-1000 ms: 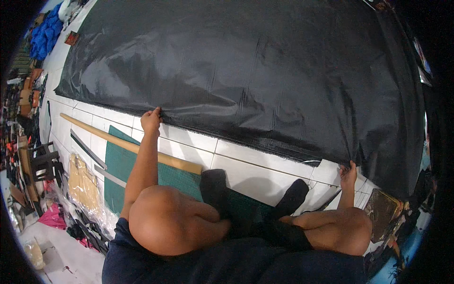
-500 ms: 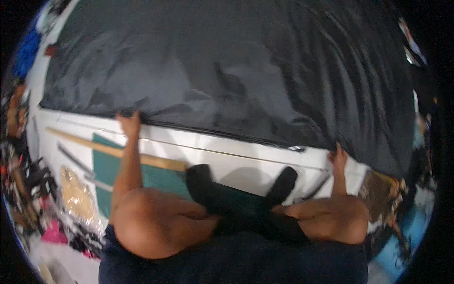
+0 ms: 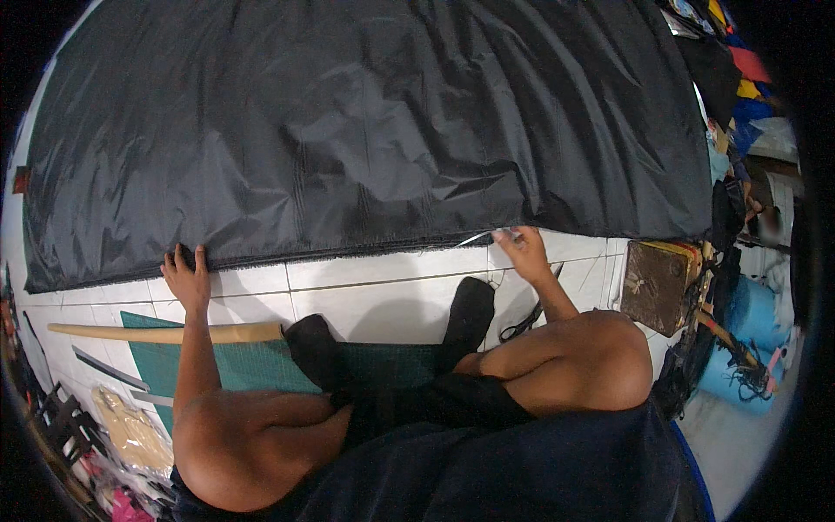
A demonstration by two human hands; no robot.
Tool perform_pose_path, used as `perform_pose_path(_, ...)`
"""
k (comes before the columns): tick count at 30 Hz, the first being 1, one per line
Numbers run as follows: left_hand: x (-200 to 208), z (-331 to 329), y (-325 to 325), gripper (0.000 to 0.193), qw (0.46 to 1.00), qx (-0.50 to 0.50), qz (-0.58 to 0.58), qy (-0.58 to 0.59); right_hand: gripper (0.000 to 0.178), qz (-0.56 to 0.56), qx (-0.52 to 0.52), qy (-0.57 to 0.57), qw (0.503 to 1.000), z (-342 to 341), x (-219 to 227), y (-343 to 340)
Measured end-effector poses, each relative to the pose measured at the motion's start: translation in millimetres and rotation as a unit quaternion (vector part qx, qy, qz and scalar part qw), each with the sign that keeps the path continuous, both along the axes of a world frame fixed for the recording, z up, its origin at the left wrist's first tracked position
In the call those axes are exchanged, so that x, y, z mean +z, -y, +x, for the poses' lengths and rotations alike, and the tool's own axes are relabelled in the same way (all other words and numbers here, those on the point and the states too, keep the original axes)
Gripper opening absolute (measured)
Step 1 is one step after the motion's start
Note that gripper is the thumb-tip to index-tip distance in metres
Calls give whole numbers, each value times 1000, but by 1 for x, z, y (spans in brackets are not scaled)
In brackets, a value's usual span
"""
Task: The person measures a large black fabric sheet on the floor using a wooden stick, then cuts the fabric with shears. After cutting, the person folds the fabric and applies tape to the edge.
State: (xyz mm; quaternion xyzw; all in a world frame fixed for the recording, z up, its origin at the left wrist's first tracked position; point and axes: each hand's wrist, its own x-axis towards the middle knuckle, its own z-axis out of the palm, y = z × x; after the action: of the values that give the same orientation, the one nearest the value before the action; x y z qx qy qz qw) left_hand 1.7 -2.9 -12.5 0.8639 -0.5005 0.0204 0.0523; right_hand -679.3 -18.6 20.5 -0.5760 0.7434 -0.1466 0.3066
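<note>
A large sheet of black, slightly shiny fabric (image 3: 365, 130) lies spread over the floor, its frayed near edge running across in front of me. My left hand (image 3: 187, 277) lies on that edge toward the left, fingers spread, fingertips on the cloth. At the edge right of centre, my right hand (image 3: 524, 252) has its thumb and fingers closed on a thin white strip (image 3: 474, 238). What the strip is made of, I cannot tell. Some folds of fabric rise just beside the right fingers.
Between my feet and left arm lie a green cutting mat (image 3: 243, 365) and a long wooden stick (image 3: 174, 333). Black-handled scissors (image 3: 520, 329) lie by my right foot. A brown box-like block (image 3: 657, 287) and light-blue rolls (image 3: 739, 374) stand right. Plastic-wrapped beige material (image 3: 130, 426) sits at left.
My view has turned, tilting the fabric edge the other way. My right hand has moved left along the edge to the white strip. My left hand stays at the edge, its fingers now spread.
</note>
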Motion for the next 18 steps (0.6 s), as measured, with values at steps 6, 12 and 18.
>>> perform_pose_path(6,2,3,1,72,1000,6,23,-17,43,-49,112,-60,991,51,35,7)
perform_pose_path(12,4,12,-7,72,1000,3,17,0,21,-89,44,25,995,13,15,1)
perform_pose_path(18,18,6,-6,71,1000,2,10,7,49,364,170,-268,876,-125,34,-32)
